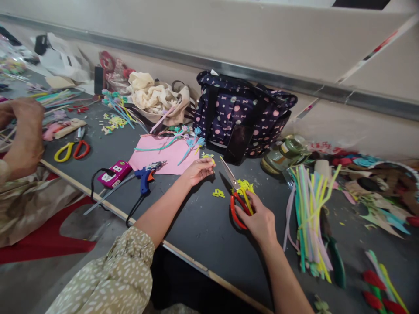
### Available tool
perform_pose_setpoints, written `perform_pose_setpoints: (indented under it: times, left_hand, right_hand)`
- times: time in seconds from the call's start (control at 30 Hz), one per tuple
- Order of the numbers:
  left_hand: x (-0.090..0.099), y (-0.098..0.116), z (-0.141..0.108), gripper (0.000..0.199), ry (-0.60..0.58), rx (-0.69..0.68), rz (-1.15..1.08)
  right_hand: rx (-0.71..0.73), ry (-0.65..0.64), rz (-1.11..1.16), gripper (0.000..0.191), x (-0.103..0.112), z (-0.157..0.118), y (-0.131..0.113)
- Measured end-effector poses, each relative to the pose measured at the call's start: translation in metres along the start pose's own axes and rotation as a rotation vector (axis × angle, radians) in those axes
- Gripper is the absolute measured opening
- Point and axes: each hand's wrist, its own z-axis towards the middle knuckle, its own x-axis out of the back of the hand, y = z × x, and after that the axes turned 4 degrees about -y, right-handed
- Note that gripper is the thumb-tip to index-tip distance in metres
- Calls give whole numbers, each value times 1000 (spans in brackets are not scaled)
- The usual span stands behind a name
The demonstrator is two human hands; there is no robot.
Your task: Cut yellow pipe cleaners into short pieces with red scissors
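Over the dark table my left hand (200, 171) pinches a small yellow piece (212, 161) between its fingertips. My right hand (260, 218) has its fingers in the handles of red-handled scissors (236, 198), whose blades point up and left toward my left hand. A yellow strip (246, 201) lies along the scissor handles at my right fingers. Several short yellow pieces (218, 193) rest between my hands, and a yellow-green pile (245, 185) sits just behind the scissors. Pink paper (173, 163) lies beyond my left forearm.
A blue glue gun (144, 179) and a pink box (115, 174) are at the left. Behind stand a patterned bag (235, 109), a phone (238, 144) and a glass jar (281, 155). Colourful strips (310, 218) lie right. Another person's hand (26, 117) is far left.
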Motion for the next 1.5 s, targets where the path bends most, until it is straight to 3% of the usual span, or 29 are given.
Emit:
perform_pose_setpoints:
  times: [0.2, 0.33, 0.43, 0.67, 0.9, 1.07, 1.17, 1.27, 1.33, 1.43, 1.5]
  left_hand:
    - [2, -1, 2, 25, 63, -49, 73]
    - [-1, 2, 0, 23, 87, -178, 169]
    - [-8, 4, -5, 20, 38, -289, 337]
    - [-19, 1, -12, 9, -15, -287, 788]
    - [-5, 3, -1, 8, 294, -334, 691]
    - [-3, 3, 0, 8, 311, -330, 777]
    - [-7, -5, -2, 6, 160, -294, 887]
    - [-8, -14, -2, 4, 52, -163, 917]
    - [-6, -15, 1, 5, 107, -171, 906]
    - [-4, -10, 5, 7, 258, -348, 848]
    - [-5, -5, 5, 7, 293, -383, 775]
  right_hand:
    - [41, -25, -141, 64, 1, -1, -5]
    - [50, 22, -172, 60, -6, 0, -2]
    - [73, 42, -162, 54, -11, 0, 1]
    - [88, 85, -152, 53, -15, 0, -1]
    - [29, 131, -91, 53, -9, 1, 0]
    - [-92, 122, 54, 57, -3, 3, -3]
    - [-158, 89, 163, 58, -2, 5, -3]
    - [-200, 82, 240, 59, -1, 6, -2]
    - [-217, 93, 263, 60, 0, 6, -1]
    - [-222, 116, 296, 60, 0, 6, -1]
    - [-218, 128, 331, 59, 0, 6, 0]
